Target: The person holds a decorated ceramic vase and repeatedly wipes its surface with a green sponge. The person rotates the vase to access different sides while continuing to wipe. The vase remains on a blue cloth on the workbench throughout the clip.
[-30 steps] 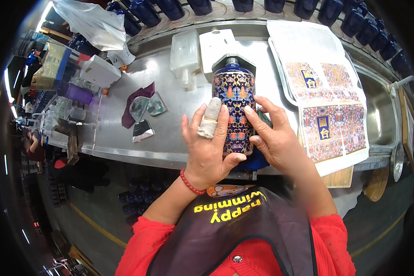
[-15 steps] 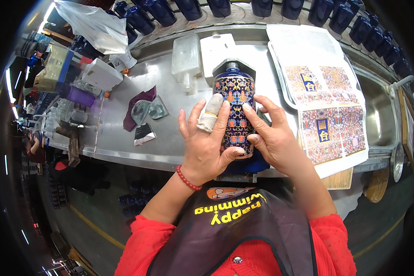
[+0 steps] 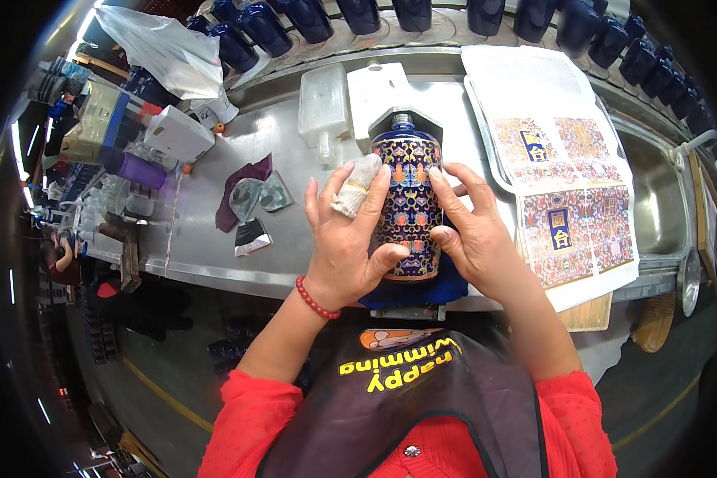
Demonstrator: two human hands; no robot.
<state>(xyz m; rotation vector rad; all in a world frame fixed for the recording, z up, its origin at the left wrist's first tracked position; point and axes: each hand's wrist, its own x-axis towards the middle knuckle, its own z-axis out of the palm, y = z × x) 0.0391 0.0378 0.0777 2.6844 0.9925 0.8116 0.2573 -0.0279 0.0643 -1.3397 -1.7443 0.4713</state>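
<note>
A dark blue bottle [image 3: 410, 199] covered in a colourful floral pattern lies tilted in front of me, its neck pointing away. Beneath its near end is blue cloth [image 3: 422, 296]. My left hand [image 3: 342, 247] rests against the bottle's left side, thumb across its lower front and index finger along the edge. A pale finger cover [image 3: 357, 187] with a yellow band is on one of its fingers. On the other side, my right hand [image 3: 474, 231] presses fingertips and thumb to the bottle's right edge. Both hands hold it between them, fingers spread.
Printed patterned sheets [image 3: 570, 191] lie at right beside a sink [image 3: 661, 191]. Behind the bottle are a clear square bottle [image 3: 324, 107] and a white box [image 3: 370, 88]. Scraps [image 3: 251, 195] lie left. Blue bottles [image 3: 358, 14] line the far conveyor.
The bottle has turned about its length, showing a different part of its pattern. My left hand has shifted slightly left; the far blue bottles have moved left.
</note>
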